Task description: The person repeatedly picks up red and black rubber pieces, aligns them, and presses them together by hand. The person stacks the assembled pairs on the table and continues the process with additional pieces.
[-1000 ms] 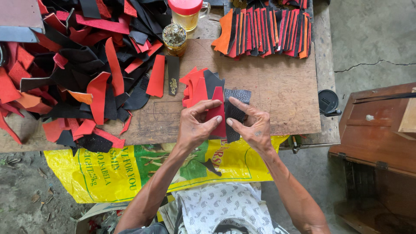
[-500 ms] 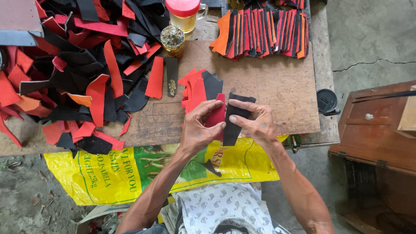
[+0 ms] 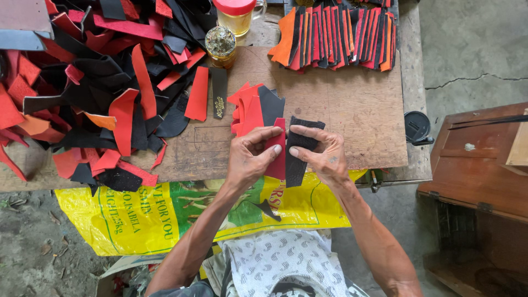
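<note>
**Red and black cut pieces held together over the bench edge**

Looking down from the head camera, we've got both hands up at the near edge of the wooden bench (image 3: 341, 104). The left hand (image 3: 250, 157) has its grip closed on a red leather piece (image 3: 276, 159), thumb on top and fingers curled behind it. The right hand (image 3: 324, 157) is pinching a black leather piece (image 3: 297, 157), grip closed, thumb pressing on its face. The two pieces touch side by side, red on the left and black on the right, both standing roughly upright between the hands, just above the bench's front edge.

Just behind the hands we see a small stack of red and black pieces (image 3: 254, 107) lying on the bench. Off to the left there's a big messy heap of red, black and orange scraps (image 3: 93, 88). At the far right of the bench sits a neat fanned row of cut pieces (image 3: 341, 36) in the same colours. Near the back there's a small jar (image 3: 220, 44) and, right behind it, a red-lidded mug (image 3: 236, 14).

A yellow printed sack (image 3: 137, 217) hangs below the bench edge. A brown wooden box (image 3: 478, 159) stands on the floor to the right, well apart from the hands.
</note>
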